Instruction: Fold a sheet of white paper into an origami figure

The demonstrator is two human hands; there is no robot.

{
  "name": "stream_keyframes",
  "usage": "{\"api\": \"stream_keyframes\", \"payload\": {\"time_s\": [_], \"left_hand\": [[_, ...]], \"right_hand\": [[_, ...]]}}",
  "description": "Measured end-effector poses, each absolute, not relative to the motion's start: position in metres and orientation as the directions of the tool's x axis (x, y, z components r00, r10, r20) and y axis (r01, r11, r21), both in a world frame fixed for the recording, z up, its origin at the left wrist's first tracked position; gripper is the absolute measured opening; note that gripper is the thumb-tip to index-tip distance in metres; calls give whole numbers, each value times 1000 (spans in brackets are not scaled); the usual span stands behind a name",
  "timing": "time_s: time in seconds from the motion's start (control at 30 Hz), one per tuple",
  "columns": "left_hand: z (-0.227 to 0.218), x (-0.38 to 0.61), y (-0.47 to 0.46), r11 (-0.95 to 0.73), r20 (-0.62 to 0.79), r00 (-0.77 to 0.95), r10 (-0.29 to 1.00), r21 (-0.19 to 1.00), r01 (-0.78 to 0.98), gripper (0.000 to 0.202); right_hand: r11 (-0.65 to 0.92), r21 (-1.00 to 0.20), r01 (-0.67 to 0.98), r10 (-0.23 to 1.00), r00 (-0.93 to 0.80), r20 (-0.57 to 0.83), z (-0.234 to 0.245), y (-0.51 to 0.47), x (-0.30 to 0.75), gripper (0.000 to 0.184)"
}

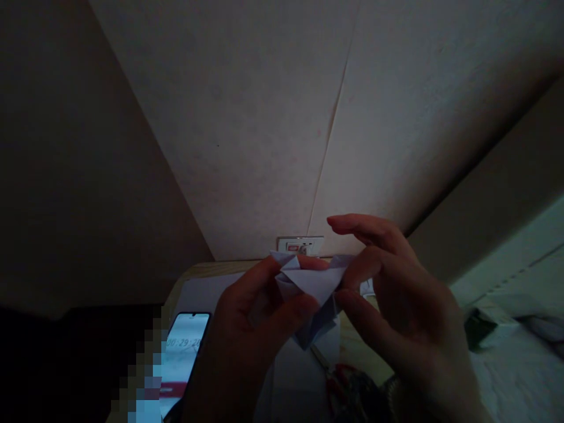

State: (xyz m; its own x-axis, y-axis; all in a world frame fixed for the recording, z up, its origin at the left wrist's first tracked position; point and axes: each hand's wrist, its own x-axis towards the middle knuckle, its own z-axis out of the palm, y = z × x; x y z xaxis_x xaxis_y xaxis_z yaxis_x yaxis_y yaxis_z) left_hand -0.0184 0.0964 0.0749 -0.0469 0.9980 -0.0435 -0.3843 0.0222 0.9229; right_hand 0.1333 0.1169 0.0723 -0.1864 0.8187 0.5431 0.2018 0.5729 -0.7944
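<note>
**Both hands pinched on a folded paper piece, dim room**

Head view. Low light; detail limited.

- Folded white paper (311, 285), creased into triangular flaps, held in the air between both hands, just in front of a wall socket (300, 245).
- Left hand (253, 329): fingers curled, thumb pressed on the paper's lower left edge; closed on it in a pinch.
- Right hand (396, 305): thumb and lower fingers grip the paper's right side; index finger stretched out, clear above the paper.
- Below-left of the paper: lit phone (185, 355) lying on the wooden table (207, 271), digits on its screen.
- Directly below the paper: flat white sheets (291, 376); red-handled item (339, 376) just right of them, too dark to identify.
- No containers discernible.
</note>
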Motion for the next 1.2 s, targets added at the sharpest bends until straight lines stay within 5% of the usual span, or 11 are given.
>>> {"api": "stream_keyframes", "payload": {"time_s": [0.4,0.67,0.93,1.2], "left_hand": [[65,-20,102,-101,84,-71,994,952,-289,8],[69,-10,98,-221,187,-245,951,968,-120,26],[74,-9,96,-227,162,-245,956,938,-263,27],[75,-9,96,-200,132,-211,968,919,-340,31]], "right_hand": [[554,-809,198,832,-171,528,72,122,132,14],[559,-816,147,829,-99,550,65,130,127,11],[628,-741,237,776,-133,616,66,124,126,9],[655,-735,175,755,-145,639,58,121,132,36]]}}
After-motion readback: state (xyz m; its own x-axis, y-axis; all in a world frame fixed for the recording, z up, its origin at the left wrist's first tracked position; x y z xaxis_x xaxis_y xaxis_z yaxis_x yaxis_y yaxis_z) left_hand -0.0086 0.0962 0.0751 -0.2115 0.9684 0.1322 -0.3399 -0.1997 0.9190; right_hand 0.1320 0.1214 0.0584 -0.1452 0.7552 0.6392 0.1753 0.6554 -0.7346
